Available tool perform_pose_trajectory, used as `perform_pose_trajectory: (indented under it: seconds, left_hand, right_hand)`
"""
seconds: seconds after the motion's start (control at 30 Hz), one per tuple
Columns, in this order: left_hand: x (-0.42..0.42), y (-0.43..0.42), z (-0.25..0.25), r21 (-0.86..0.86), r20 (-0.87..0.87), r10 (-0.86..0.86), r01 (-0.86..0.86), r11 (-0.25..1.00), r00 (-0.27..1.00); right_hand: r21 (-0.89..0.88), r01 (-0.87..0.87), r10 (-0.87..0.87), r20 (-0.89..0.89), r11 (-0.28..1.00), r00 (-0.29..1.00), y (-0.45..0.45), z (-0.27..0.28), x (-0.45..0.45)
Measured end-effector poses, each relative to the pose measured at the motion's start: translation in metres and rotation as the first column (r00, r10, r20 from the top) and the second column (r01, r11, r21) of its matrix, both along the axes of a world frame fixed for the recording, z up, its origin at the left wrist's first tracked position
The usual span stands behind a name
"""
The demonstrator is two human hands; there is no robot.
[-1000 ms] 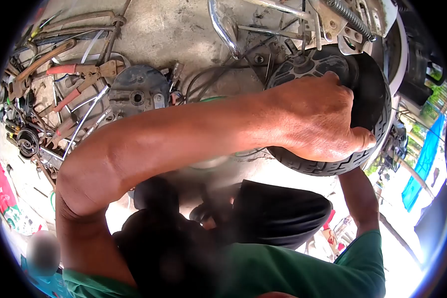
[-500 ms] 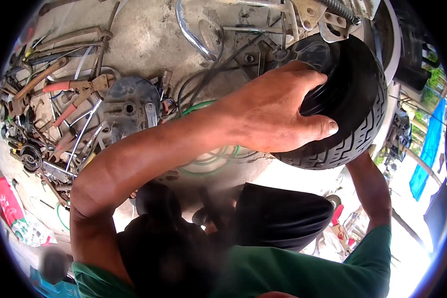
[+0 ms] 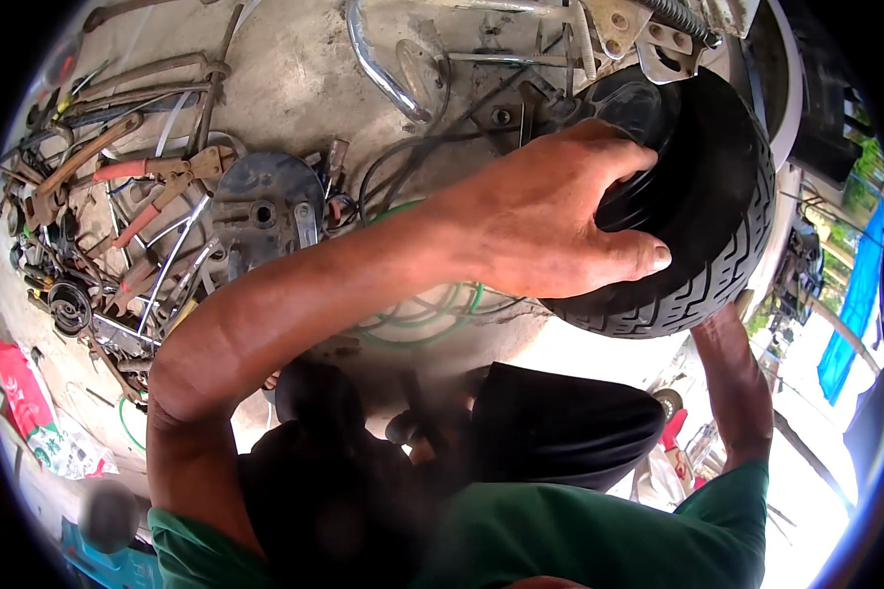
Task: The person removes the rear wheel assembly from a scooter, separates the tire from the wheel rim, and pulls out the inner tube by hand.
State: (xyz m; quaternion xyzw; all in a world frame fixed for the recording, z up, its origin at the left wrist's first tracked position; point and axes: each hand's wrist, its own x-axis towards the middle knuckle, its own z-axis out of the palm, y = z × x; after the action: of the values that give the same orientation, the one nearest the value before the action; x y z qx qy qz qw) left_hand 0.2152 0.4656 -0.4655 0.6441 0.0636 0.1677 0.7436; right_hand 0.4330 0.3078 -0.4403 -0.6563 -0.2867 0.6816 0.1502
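From where I stand, the tyre [image 3: 722, 196] is over at the right side of the concrete floor [image 3: 285, 69], tilted so that its dark open face and its grooved tread both show. The person's left hand [image 3: 560, 211] reaches across to its near side, back of the hand up. That hand is spread wide, the thumb well apart from the fingers, with the thumb over the sidewall and the fingers toward the dark hub [image 3: 631, 103]. Whether the fingertips press on anything, I can't make out. The right forearm [image 3: 732, 368] goes up behind the lower right of the tyre, which hides the right hand; I cannot tell how its fingers are set.

Just above the tyre there's a metal bracket [image 3: 670, 49] with a coil spring [image 3: 686, 22] beside it. A curved chrome bar [image 3: 371, 64] lies on the floor up and to the left, and a green hose [image 3: 408, 342] is looped below the left forearm. Farther left sits a round dark metal plate [image 3: 260, 187], beside red-handled cutters [image 3: 172, 175] in a jumble of tools. Toward the floor's lower left is a red and white plastic bag [image 3: 29, 398].
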Motion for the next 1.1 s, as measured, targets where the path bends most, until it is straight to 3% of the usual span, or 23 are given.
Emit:
perform_pose_trajectory:
  seconds: [0.37, 0.57, 0.67, 1.1]
  left_hand:
    - [0.005, 0.000, -0.001, 0.187, 0.036, 0.047, -0.053, 0.981, 0.998]
    - [0.007, 0.000, 0.001, 0.130, -0.016, 0.010, -0.007, 0.991, 1.000]
    - [0.006, 0.001, 0.006, 0.191, -0.030, 0.003, 0.003, 0.982, 1.000]
    - [0.010, -0.010, -0.005, 0.125, 0.013, 0.070, -0.071, 0.990, 0.997]
  right_hand:
    - [0.001, -0.072, 0.072, 0.030, 0.997, 0.997, 0.004, 0.001, 0.006]
    - [0.025, -0.114, 0.113, 0.024, 0.993, 0.993, 0.007, -0.005, 0.012]
    - [0.037, -0.132, 0.131, 0.023, 0.991, 0.991, 0.006, -0.009, 0.015]
    - [0.088, -0.166, 0.165, 0.020, 0.982, 0.986, 0.003, -0.014, 0.024]
